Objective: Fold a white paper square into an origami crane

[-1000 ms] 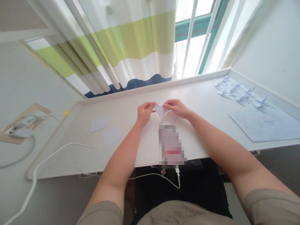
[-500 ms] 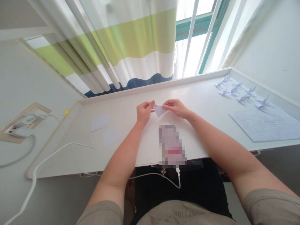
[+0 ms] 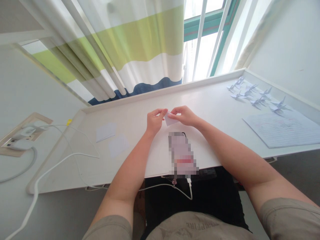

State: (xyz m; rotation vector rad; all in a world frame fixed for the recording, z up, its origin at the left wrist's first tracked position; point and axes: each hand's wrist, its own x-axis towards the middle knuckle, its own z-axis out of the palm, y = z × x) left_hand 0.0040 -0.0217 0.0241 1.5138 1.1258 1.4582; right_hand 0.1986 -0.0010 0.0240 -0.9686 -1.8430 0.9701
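Observation:
A small folded piece of white paper (image 3: 171,120) is held between my two hands above the middle of the white desk (image 3: 140,156). My left hand (image 3: 156,120) pinches its left edge with thumb and forefinger. On the other side my right hand (image 3: 184,116) grips the upper right of the paper, thumb across its face. The fingers partly hide the paper, so its exact folds cannot be made out. Just below the hands lies a phone (image 3: 182,151), its screen blurred out, with a white cable plugged into its near end.
Loose paper squares (image 3: 106,132) lie at the left. Several folded paper cranes (image 3: 260,96) stand at the back right, behind a written sheet (image 3: 282,130). A white charging cable (image 3: 72,155) crosses the left side from a wall socket (image 3: 22,135). A curtain (image 3: 140,43) hangs behind.
My right hand has shifted left, closer to my left hand, and its thumb now lies over the paper. The paper is turned, with less of it showing. The view has shifted slightly.

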